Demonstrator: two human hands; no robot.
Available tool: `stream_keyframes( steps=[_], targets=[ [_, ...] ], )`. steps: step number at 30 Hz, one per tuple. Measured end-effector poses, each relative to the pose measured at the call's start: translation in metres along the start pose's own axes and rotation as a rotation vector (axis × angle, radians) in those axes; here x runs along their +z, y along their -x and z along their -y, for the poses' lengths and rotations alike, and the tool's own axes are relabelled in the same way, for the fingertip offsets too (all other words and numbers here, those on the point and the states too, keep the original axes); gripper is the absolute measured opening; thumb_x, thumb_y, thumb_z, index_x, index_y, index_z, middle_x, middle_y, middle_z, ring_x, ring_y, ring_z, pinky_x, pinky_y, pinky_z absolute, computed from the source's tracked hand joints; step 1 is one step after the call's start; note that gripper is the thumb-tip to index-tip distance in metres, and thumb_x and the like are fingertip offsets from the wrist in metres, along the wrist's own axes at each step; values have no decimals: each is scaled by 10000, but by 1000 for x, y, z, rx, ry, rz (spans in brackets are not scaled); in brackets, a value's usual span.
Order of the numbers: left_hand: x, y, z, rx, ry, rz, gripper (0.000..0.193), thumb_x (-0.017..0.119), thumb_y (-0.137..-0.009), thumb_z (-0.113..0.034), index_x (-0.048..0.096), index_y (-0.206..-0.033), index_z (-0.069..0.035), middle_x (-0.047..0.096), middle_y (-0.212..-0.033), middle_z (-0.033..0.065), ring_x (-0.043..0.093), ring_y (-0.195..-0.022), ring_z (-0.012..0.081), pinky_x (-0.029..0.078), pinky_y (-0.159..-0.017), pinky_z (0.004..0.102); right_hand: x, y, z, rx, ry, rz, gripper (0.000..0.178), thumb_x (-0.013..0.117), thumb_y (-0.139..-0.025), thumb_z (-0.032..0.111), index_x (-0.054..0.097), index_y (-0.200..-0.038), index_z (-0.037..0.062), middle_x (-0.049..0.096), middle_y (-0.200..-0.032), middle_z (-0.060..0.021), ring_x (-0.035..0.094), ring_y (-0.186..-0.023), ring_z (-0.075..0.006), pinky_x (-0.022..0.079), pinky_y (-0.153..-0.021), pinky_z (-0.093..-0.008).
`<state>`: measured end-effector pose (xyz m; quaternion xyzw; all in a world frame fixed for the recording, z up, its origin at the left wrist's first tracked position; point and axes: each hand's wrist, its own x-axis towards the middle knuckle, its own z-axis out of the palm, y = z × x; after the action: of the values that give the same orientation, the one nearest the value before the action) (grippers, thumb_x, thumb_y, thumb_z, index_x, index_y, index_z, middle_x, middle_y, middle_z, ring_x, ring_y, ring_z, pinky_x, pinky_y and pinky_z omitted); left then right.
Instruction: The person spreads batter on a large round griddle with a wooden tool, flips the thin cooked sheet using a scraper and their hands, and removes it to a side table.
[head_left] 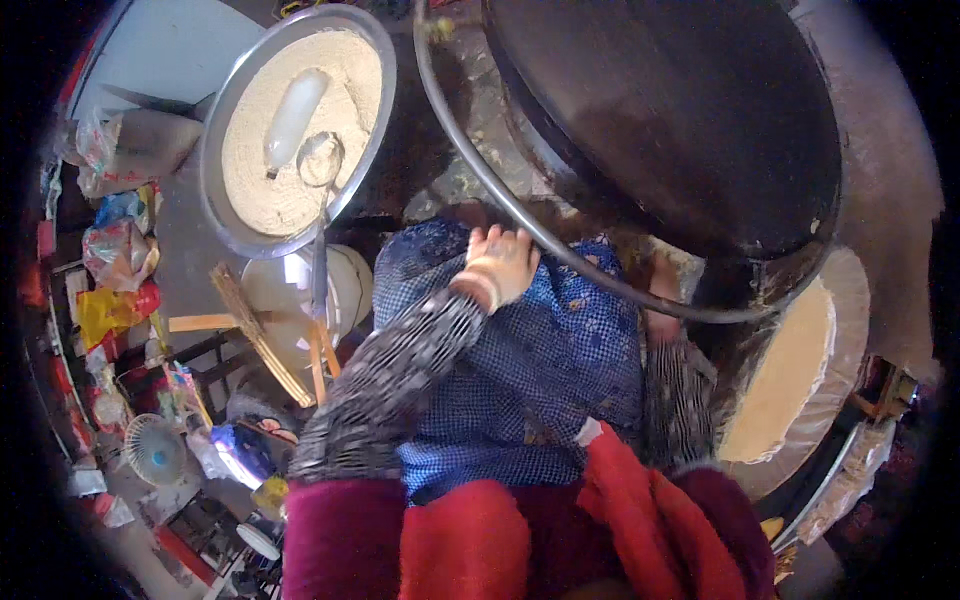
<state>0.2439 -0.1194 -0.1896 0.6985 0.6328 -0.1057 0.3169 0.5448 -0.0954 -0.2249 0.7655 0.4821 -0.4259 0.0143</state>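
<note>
Griddle (pixel 680 120) bare ahead of me, flatbread (pixel 780 380) lying at right looks done, plenty of batter (pixel 350 75) in the left bowl (pixel 212 165) probably remains; my left hand's (pixel 503 262) fingers slightly spread beside the hoop (pixel 700 314), right hand's (pixel 662 285) blurred, cannot tell.
</note>
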Motion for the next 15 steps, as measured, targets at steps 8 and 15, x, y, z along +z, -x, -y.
stream_keyframes(
  steps=[8, 15],
  targets=[
    [75, -208, 16, -242, 2288, -360, 321, 449, -979, -285, 565, -1184, -67, 584, -1148, 54, 526, -1028, 210, 423, -898, 318, 27, 218, -64, -384, 158, -318, 496, 600, -843, 169, 476, -1300, 18, 563, -1191, -198, 559, -1060, -321, 446, -936, -390],
    [137, -246, -1, -126, 2332, -610, 425, 470, -973, -384, 610, -1107, -5, 637, -1065, 82, 584, -963, 218, 479, -855, 371, 23, 219, -34, -428, 193, -556, 682, 701, -753, 336, 450, -1277, -20, 499, -1225, -257, 493, -1107, -431, 418, -950, -496]
  ],
)
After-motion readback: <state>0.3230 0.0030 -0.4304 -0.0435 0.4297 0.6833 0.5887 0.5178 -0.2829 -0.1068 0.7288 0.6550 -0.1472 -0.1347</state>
